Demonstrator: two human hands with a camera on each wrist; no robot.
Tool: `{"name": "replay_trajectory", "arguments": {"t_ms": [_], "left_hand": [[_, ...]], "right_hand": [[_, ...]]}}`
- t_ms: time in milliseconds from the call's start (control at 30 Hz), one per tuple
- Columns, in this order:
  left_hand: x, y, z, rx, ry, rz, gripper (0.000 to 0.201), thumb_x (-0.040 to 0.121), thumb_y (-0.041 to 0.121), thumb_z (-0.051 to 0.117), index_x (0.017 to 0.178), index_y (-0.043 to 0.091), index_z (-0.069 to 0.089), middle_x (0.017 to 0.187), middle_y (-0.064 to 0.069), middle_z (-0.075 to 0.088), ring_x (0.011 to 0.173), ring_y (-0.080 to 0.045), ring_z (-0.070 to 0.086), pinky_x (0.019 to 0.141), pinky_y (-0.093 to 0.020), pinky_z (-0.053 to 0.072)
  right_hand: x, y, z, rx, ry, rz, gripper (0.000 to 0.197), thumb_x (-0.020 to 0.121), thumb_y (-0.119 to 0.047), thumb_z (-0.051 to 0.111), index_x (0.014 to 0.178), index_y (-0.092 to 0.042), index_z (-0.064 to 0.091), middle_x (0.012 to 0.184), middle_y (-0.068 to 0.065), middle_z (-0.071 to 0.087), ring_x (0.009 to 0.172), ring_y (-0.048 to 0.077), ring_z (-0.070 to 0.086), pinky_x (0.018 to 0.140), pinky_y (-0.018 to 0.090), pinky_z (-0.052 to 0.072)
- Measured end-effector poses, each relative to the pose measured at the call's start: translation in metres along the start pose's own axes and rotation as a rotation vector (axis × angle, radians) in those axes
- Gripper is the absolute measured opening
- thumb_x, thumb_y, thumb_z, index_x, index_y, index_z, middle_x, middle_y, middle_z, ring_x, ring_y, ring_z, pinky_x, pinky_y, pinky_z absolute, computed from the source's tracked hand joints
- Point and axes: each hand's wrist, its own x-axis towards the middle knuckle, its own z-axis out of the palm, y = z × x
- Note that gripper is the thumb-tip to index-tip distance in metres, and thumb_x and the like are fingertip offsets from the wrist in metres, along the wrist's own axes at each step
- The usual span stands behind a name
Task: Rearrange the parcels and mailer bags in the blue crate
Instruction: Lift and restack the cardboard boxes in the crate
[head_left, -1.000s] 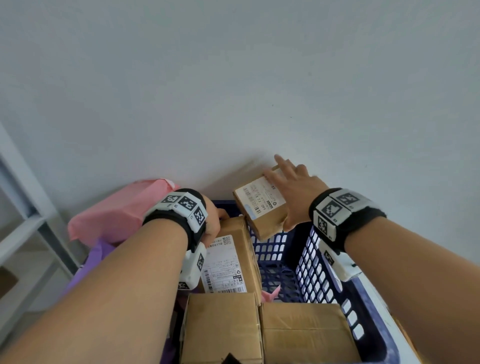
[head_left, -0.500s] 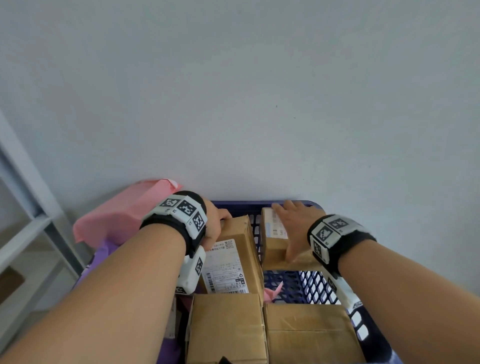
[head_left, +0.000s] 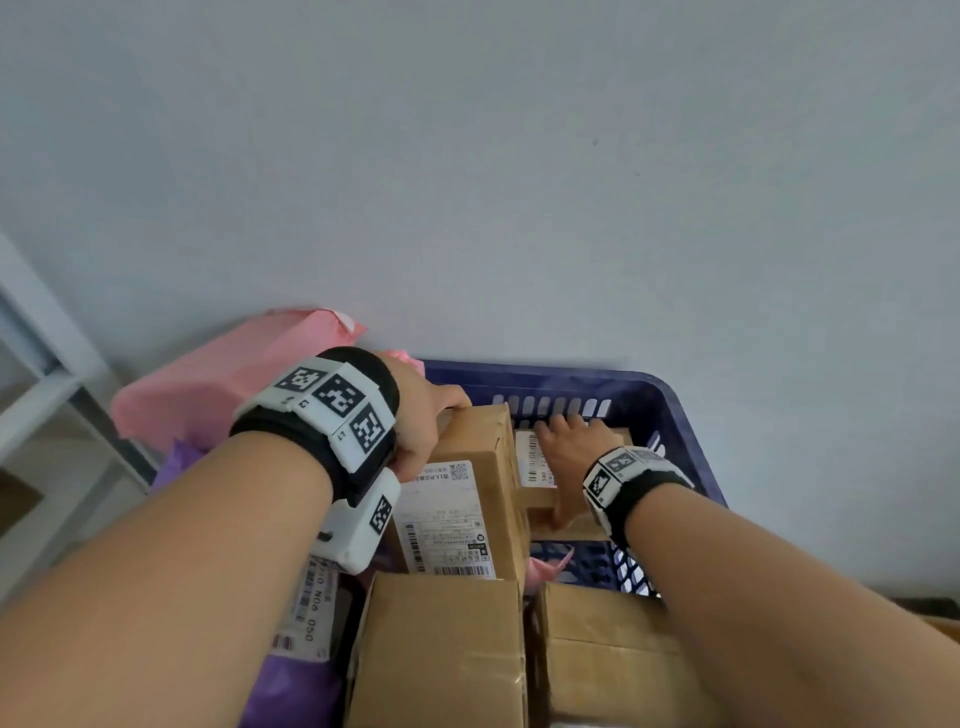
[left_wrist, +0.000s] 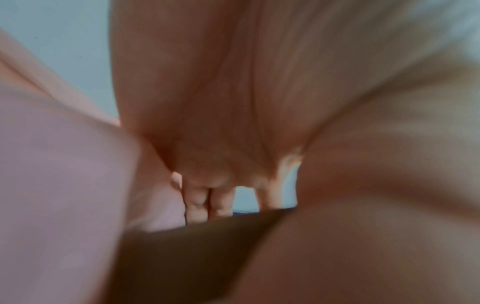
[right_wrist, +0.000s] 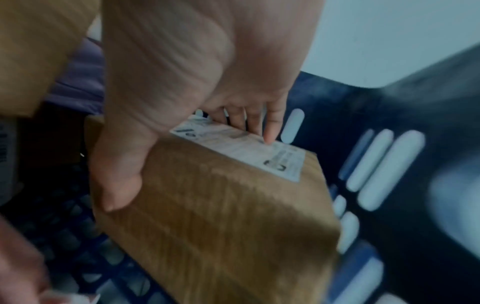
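Leftmost, a pink mailer (head_left: 208, 384) is seen bulging over the blue crate's (head_left: 670, 400) edge, with a purple mailer (head_left: 176, 462) below it. Next, the left hand (head_left: 421, 421) is curled over the far end of a tall labelled box (head_left: 467, 499), steadying it upright; in the left wrist view the fingers (left_wrist: 197, 201) are hooked over a brown edge. Two plain boxes (head_left: 441, 649) are packed at the near end. To the right, a small box (right_wrist: 228, 205) is gripped by the right hand (head_left: 563, 457), thumb on one side, fingers (right_wrist: 270, 123) across its label, and is held low in the far right corner. The placing step appears to be in hand. Next, the small box probably needs to be seated flat beside the tall one and then released.
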Motion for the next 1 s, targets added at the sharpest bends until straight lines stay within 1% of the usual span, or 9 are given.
{"name": "replay_trajectory", "arguments": {"t_ms": [233,300,400,467,600,700,800,833,1000], "left_hand": [[0.003,-0.001,0.000,-0.064,-0.015,0.017,0.101,0.072,-0.004,0.070,0.145,0.045,0.020,0.107,-0.005,0.054,0.080,-0.020,0.057,0.084,-0.040,0.055],[0.003,-0.001,0.001,-0.084,-0.014,0.023,0.102,0.073,-0.005,0.070,0.146,0.044,0.018,0.105,-0.005,0.054,0.080,-0.020,0.058,0.079,-0.038,0.055],[0.001,-0.003,0.002,-0.125,-0.005,0.027,0.103,0.072,-0.007,0.069,0.146,0.044,0.019,0.112,-0.006,0.053,0.084,-0.022,0.059,0.078,-0.038,0.056],[-0.002,-0.003,0.004,-0.156,0.005,0.034,0.102,0.071,-0.008,0.070,0.145,0.043,0.021,0.122,-0.008,0.053,0.091,-0.025,0.062,0.083,-0.040,0.056],[-0.007,-0.004,0.006,-0.245,0.061,0.052,0.104,0.062,-0.008,0.073,0.142,0.040,0.028,0.121,-0.008,0.056,0.106,-0.032,0.062,0.085,-0.047,0.057],[-0.008,-0.010,0.006,-0.442,0.155,0.068,0.106,0.047,-0.010,0.072,0.138,0.031,0.036,0.119,-0.014,0.059,0.109,-0.038,0.062,0.086,-0.053,0.056],[-0.007,-0.015,0.007,-0.637,0.216,0.111,0.102,0.038,-0.012,0.064,0.131,0.023,0.044,0.118,-0.018,0.059,0.111,-0.041,0.059,0.076,-0.049,0.054],[-0.007,-0.016,0.008,-0.676,0.222,0.122,0.099,0.037,-0.013,0.062,0.128,0.022,0.045,0.119,-0.019,0.058,0.111,-0.042,0.058,0.076,-0.050,0.054],[-0.002,-0.015,0.008,-0.757,0.239,0.138,0.098,0.037,-0.013,0.060,0.127,0.021,0.043,0.119,-0.022,0.059,0.110,-0.048,0.060,0.082,-0.060,0.052]], "right_hand": [[0.010,-0.002,0.007,0.086,-0.099,0.026,0.132,0.056,-0.049,0.088,0.153,-0.011,0.007,0.152,0.010,0.027,0.138,0.030,0.031,0.106,0.047,0.040],[0.009,0.000,0.002,0.128,-0.091,0.032,0.114,0.062,-0.046,0.085,0.150,-0.012,0.022,0.148,0.011,0.038,0.134,0.029,0.041,0.102,0.043,0.043],[0.008,-0.002,-0.008,0.202,-0.061,0.018,0.062,0.076,-0.038,0.077,0.129,-0.017,0.054,0.129,0.006,0.059,0.115,0.024,0.057,0.092,0.036,0.049],[0.005,-0.004,-0.014,0.221,-0.096,-0.007,0.052,0.079,-0.032,0.075,0.127,-0.019,0.059,0.127,0.004,0.060,0.115,0.023,0.057,0.096,0.036,0.048],[-0.012,0.002,-0.032,0.314,-0.136,-0.044,0.050,0.082,-0.015,0.072,0.130,-0.020,0.059,0.128,0.002,0.062,0.117,0.022,0.057,0.098,0.034,0.046],[-0.026,0.010,-0.047,0.435,-0.097,-0.058,0.049,0.087,-0.005,0.057,0.134,-0.017,0.056,0.129,0.003,0.061,0.116,0.022,0.058,0.098,0.033,0.047],[-0.035,0.023,-0.051,0.828,-0.139,-0.024,0.059,0.079,0.007,0.048,0.133,-0.017,0.050,0.115,0.005,0.061,0.099,0.024,0.063,0.085,0.034,0.054],[-0.038,0.027,-0.052,0.998,-0.200,-0.021,0.065,0.075,0.010,0.047,0.135,-0.016,0.047,0.117,0.006,0.058,0.102,0.025,0.062,0.087,0.034,0.053],[-0.061,0.038,-0.065,1.429,-0.342,-0.168,0.079,0.065,-0.008,0.070,0.136,-0.025,0.041,0.138,0.004,0.049,0.127,0.027,0.048,0.104,0.044,0.045]]}}
